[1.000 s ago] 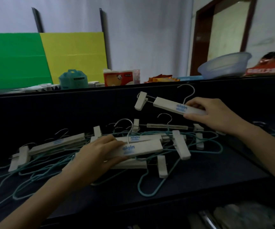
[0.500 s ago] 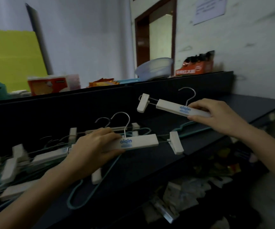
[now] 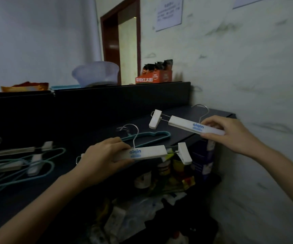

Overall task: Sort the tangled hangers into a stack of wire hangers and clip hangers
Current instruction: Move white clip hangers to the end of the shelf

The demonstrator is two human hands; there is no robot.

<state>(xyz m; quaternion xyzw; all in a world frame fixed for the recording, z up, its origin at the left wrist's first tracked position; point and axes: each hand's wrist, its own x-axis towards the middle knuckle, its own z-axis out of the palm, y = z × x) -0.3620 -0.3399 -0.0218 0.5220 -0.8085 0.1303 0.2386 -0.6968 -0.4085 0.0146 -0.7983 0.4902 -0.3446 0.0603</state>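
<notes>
My left hand (image 3: 101, 158) grips a white clip hanger (image 3: 147, 152) by its bar, above the front edge of the black table (image 3: 89, 136). Its right clip hangs past the edge. My right hand (image 3: 230, 134) grips a second white clip hanger (image 3: 182, 124) over the table's right end, near the wall. A teal wire hanger (image 3: 149, 137) lies on the table between my hands. At the left lies the tangle of teal wire hangers and white clip hangers (image 3: 19, 159).
A raised black ledge (image 3: 121, 88) behind the table carries a translucent bowl (image 3: 96, 73), an orange box (image 3: 153, 76) and snack packets (image 3: 24, 86). A white wall (image 3: 247, 67) closes the right side. A lower shelf with cluttered packets and jars (image 3: 159, 182) sits below the table edge.
Both hands have carried their clip hangers rightward, away from the tangle toward the table's right end. The view has swung right, so the pile now lies at the far left.
</notes>
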